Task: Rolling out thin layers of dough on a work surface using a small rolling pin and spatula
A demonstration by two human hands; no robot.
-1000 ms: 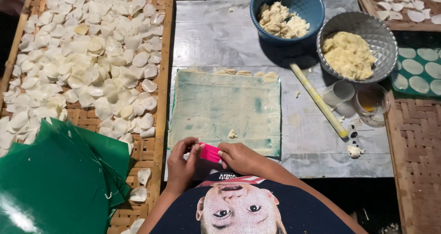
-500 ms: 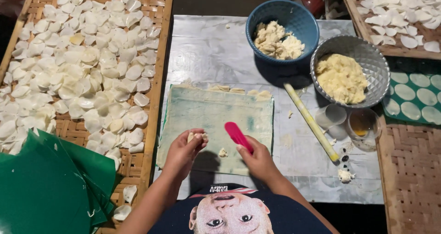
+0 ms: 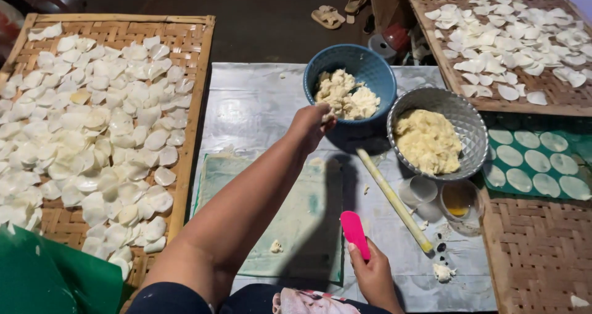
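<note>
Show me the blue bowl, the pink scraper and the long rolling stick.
blue bowl [image 3: 376,73]: head view, far inner wall.
pink scraper [image 3: 354,229]: head view, middle of blade.
rolling stick [image 3: 394,200]: head view, mid-shaft.

The left arm stretches toward twelve o'clock, its left hand curled (fingers pinched together); the right hand rests low at five o'clock, grip closed.
</note>
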